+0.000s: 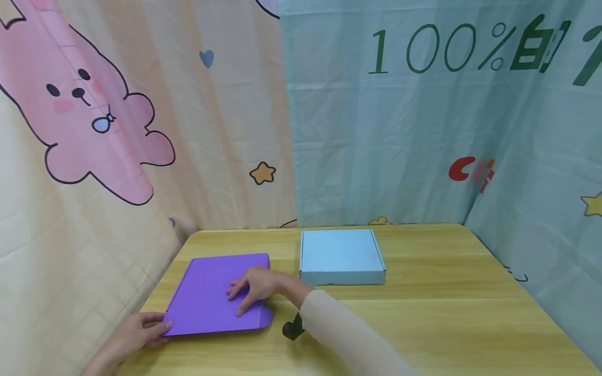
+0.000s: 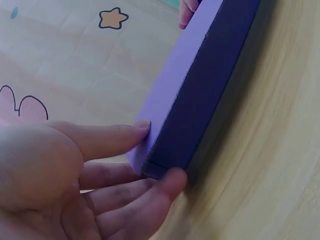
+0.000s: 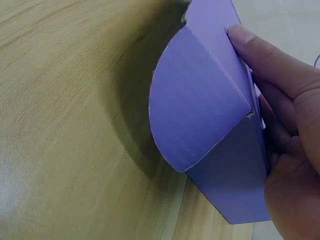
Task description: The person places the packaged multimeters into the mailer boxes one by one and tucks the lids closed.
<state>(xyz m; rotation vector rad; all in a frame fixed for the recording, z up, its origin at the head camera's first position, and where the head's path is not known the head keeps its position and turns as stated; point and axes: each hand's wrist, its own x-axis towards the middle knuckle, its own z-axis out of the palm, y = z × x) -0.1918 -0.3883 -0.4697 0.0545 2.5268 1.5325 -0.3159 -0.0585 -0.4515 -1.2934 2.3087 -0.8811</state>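
A purple cardboard box (image 1: 213, 292) lies at the left of the table. My left hand (image 1: 138, 334) grips its near left corner, thumb on the top face; in the left wrist view the fingers (image 2: 122, 202) wrap under that corner. Across the right part of the top rests my right hand (image 1: 256, 287), with fingers and thumb spread on the surface. A rounded side flap (image 3: 195, 105) sticks out at the box's right end, below my right thumb (image 3: 265, 57). The inside of the box is hidden.
A light blue box (image 1: 342, 256) sits closed at the back middle of the wooden table (image 1: 447, 313). Just beside my right sleeve (image 1: 348, 334) shows a small black object (image 1: 292, 329), partly covered by it. Printed curtains (image 1: 376, 130) hang behind and at both sides.
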